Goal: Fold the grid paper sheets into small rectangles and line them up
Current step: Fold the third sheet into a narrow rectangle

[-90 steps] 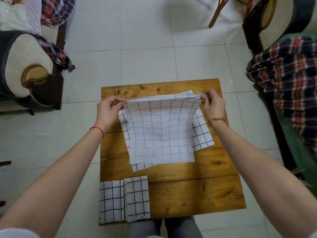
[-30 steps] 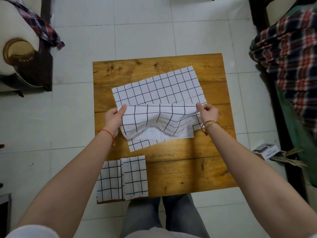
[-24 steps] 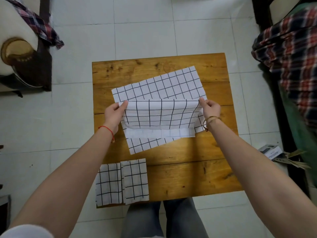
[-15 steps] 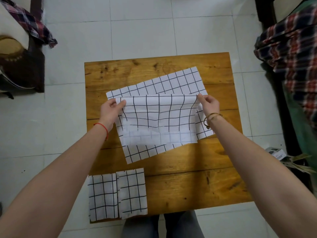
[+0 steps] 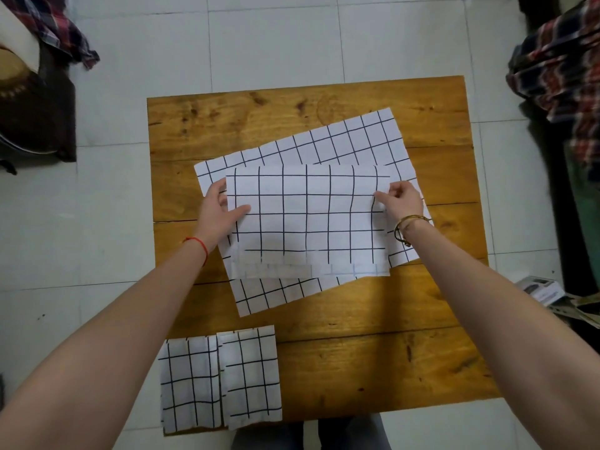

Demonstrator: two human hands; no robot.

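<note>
While the half-folded grid sheet (image 5: pixel 308 219) lies across a flat, skewed grid sheet (image 5: pixel 344 141) mid-way on the wooden table (image 5: pixel 373 352), the left hand (image 5: pixel 216 212) has its thumb on top of the folded sheet's left edge, other fingers tucked beneath. The right hand (image 5: pixel 401 199) pinches its right edge between thumb and fingertips. Two folded rectangles (image 5: pixel 220 378) sit side by side, touching, at the table's near-left corner, hanging slightly over the edge.
</note>
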